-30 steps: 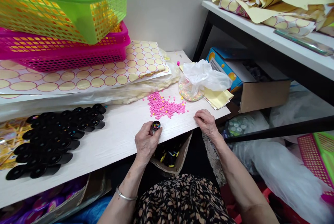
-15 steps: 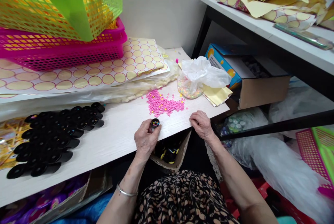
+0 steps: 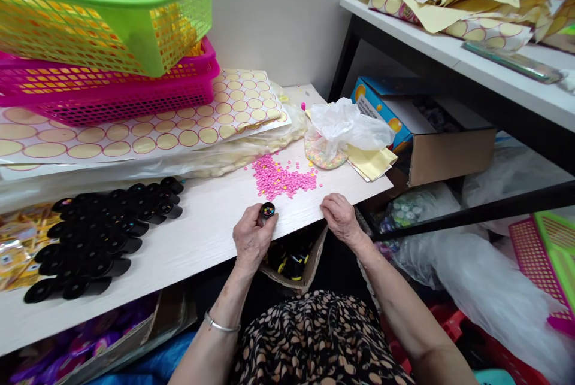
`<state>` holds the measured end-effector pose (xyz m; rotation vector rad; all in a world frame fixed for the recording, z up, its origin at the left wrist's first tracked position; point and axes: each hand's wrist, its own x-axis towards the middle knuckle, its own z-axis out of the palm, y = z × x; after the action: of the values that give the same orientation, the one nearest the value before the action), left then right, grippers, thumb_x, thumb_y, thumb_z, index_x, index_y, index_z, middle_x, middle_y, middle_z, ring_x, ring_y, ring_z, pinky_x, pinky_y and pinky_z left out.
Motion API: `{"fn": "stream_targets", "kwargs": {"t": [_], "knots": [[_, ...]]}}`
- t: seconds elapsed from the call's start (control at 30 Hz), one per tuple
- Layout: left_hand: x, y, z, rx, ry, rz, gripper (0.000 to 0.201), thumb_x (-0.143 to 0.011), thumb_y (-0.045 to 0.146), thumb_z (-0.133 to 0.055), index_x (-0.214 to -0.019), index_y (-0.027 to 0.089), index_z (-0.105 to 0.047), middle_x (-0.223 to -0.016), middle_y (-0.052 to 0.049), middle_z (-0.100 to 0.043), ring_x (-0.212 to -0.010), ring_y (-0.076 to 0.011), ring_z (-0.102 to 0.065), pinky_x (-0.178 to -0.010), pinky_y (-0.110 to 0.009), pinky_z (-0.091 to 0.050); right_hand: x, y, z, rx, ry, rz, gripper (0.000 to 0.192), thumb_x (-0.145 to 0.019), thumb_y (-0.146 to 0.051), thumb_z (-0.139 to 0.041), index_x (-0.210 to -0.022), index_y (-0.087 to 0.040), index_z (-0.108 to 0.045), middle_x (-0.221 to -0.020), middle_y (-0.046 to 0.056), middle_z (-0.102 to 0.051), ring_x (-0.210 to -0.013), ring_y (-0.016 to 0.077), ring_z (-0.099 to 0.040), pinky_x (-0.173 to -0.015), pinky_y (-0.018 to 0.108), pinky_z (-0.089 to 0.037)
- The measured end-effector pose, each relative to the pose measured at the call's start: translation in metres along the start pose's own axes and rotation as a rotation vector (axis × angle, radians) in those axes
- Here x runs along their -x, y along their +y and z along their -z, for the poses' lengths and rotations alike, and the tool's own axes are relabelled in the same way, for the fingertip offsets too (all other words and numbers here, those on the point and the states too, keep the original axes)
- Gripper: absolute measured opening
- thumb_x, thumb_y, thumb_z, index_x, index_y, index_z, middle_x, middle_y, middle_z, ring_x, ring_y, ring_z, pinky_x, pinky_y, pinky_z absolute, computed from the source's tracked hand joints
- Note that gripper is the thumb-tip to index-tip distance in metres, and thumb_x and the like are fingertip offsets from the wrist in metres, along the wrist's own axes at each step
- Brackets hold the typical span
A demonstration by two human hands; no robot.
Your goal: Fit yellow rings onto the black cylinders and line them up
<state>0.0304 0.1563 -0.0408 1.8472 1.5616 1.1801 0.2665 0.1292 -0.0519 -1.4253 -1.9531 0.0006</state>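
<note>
Left hand (image 3: 250, 240) grip closed round small black tube (image 3: 267, 211) w/ coloured beads showing in mouth, at desk (image 3: 193, 247) front edge. Right hand (image 3: 339, 218) empty, fingers loosely curled on edge nr pink bead pile (image 3: 278, 177). Many black tubes (image 3: 99, 235) lie at desk left; bead pile remains.

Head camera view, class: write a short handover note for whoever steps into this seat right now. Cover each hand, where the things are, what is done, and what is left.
Left hand: gripping a small black tube upright, open end up, coloured beads visible inside.
Right hand: resting at the edge of the white table, holding nothing that shows.
Pink beads: loose pile on the table just beyond both hands. Plastic bag of mixed beads behind it.
Done: rows of black tubes lie at the left.
Left: the pink pile is still sizeable; more black parts sit in the cardboard box under the table edge.
</note>
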Motion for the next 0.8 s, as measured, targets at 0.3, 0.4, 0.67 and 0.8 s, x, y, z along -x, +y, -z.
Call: {"fn": "stream_targets", "kwargs": {"t": [0.3,0.4,0.67,0.8], "knots": [[0.0,-0.003,-0.001,-0.016,0.0,-0.013,0.028,-0.072,0.033,-0.061,-0.096,0.019,-0.06,-0.066,0.004,-0.049,-0.056,-0.0082,-0.046,-0.058,-0.021,-0.039,-0.002,-0.009,0.003,0.034,-0.01,0.092,0.015,-0.083,-0.01,-0.044,-0.079,-0.018,-0.057,-0.077,0.006,-0.058,-0.077,0.0183,-0.049,-0.07,0.034,-0.038],[0.0,-0.002,0.001,-0.025,-0.009,-0.02,0.028,-0.072,0.033,-0.06,-0.096,0.019,-0.06,-0.067,0.004,-0.05,-0.057,-0.0086,-0.046,-0.059,-0.021,-0.039,0.0,-0.012,0.003,0.024,-0.01,0.121,0.011,-0.082,-0.012,-0.047,-0.078,-0.017,-0.056,-0.076,0.006,-0.057,-0.075,0.0179,-0.049,-0.071,0.033,-0.039],[0.002,-0.001,0.002,-0.036,-0.002,-0.029,0.025,-0.073,0.033,-0.059,-0.094,0.019,-0.06,-0.068,0.003,-0.052,-0.058,-0.0089,-0.048,-0.058,-0.021,-0.04,0.002,-0.024,-0.014,0.061,0.073,0.06,0.019,-0.08,-0.005,-0.041,-0.079,-0.017,-0.056,-0.076,0.007,-0.057,-0.075,0.0185,-0.049,-0.07,0.033,-0.04],[0.003,-0.002,0.002,-0.045,0.005,-0.035,0.025,-0.073,0.033,-0.059,-0.094,0.019,-0.06,-0.068,0.003,-0.053,-0.059,-0.0091,-0.049,-0.059,-0.021,-0.04,0.001,-0.027,-0.014,0.006,0.072,0.015,0.02,-0.078,-0.004,-0.041,-0.081,-0.017,-0.055,-0.078,0.007,-0.057,-0.077,0.0189,-0.05,-0.072,0.034,-0.041]]}}
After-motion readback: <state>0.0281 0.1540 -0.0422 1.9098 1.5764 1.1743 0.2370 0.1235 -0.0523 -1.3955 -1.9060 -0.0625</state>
